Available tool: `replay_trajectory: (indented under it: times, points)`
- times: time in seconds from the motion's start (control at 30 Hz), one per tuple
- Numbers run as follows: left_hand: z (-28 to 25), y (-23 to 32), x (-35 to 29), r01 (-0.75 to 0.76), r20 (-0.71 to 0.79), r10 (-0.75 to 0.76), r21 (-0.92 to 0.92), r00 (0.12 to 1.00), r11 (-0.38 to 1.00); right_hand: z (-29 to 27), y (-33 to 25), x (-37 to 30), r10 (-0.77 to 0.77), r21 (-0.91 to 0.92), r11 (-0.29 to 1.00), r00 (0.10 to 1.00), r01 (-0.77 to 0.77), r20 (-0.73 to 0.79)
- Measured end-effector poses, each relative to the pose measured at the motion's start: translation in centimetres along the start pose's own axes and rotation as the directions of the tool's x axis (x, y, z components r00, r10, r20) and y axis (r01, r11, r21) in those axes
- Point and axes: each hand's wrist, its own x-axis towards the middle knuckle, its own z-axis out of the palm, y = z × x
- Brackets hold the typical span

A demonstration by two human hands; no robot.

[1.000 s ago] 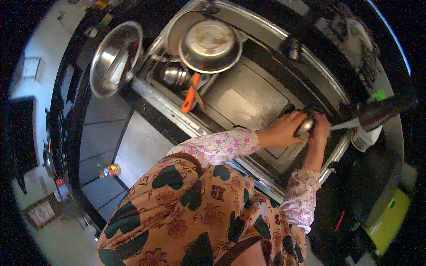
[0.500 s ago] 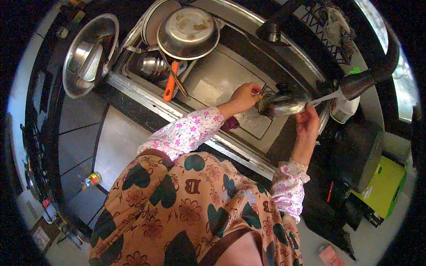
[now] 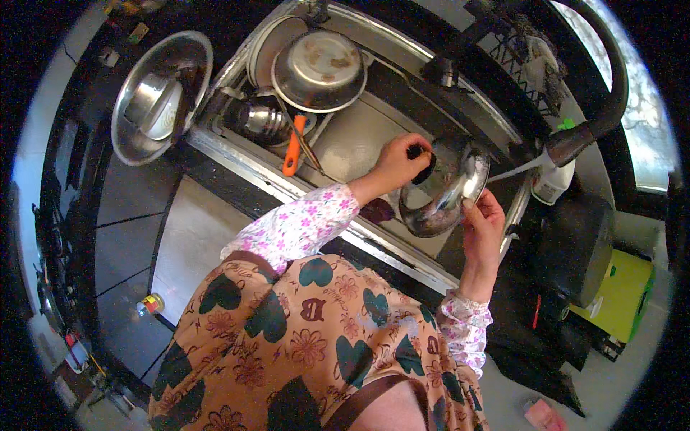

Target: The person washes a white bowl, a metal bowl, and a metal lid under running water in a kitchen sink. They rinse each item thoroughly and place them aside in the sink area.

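A pot lid (image 3: 449, 205) with a shiny metal rim is held tilted over the right part of the sink. My left hand (image 3: 406, 156) is closed around its black knob (image 3: 421, 164). My right hand (image 3: 484, 219) pinches the rim at the near right edge. A stream of water (image 3: 514, 169) runs from the black faucet spout (image 3: 568, 147) onto the rim. A dark purple cloth-like thing (image 3: 376, 210) lies below my left wrist, partly hidden.
In the sink's (image 3: 345, 154) left part stand an upturned metal basin (image 3: 320, 68), stacked metal cups (image 3: 262, 122) and an orange-handled utensil (image 3: 293, 147). A large steel bowl (image 3: 162, 100) holding dishes rests left of the sink. A white bottle (image 3: 552, 183) stands by the spout.
The lid has tipped and turned, so its wide rim faces the water. My left hand has shifted slightly right onto the knob; my right hand has moved slightly down and left.
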Motion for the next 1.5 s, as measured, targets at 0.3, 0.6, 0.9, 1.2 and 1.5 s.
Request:
replay_trajectory:
  times: [0.3, 0.6, 0.9, 1.2, 1.5]
  points:
    - [-17.0, 11.9, -0.5, -0.33, -0.114, 0.503, 0.627, 0.857, 0.705, 0.6, 0.5, 10.9, -0.05, -0.473, 0.88, 0.999, 0.04, -0.009]
    - [-26.1, 6.9, -0.2, -0.138, -0.024, 0.454, 0.937, 0.891, 0.321, 0.2, 0.4, 22.1, -0.551, -0.846, 0.422, 0.833, 0.325, 0.046]
    - [-26.6, 3.5, 0.8, -0.053, -0.101, 0.427, 0.941, 0.899, 0.335, -1.3, 19.5, 12.0, 0.274, -0.866, 0.224, 0.823, 0.448, 0.497]
    - [-26.4, 3.2, -0.9, 0.115, -0.259, 0.338, 0.913, 0.905, 0.391, 2.8, 20.9, 7.3, 0.534, -0.883, 0.192, 0.709, 0.429, 0.46]
    - [-13.8, 4.3, -1.6, -0.228, -0.012, 0.302, 0.628, 0.953, 0.744, -2.3, 16.3, 6.6, 0.264, -0.607, 0.788, 0.946, -0.102, 0.185]
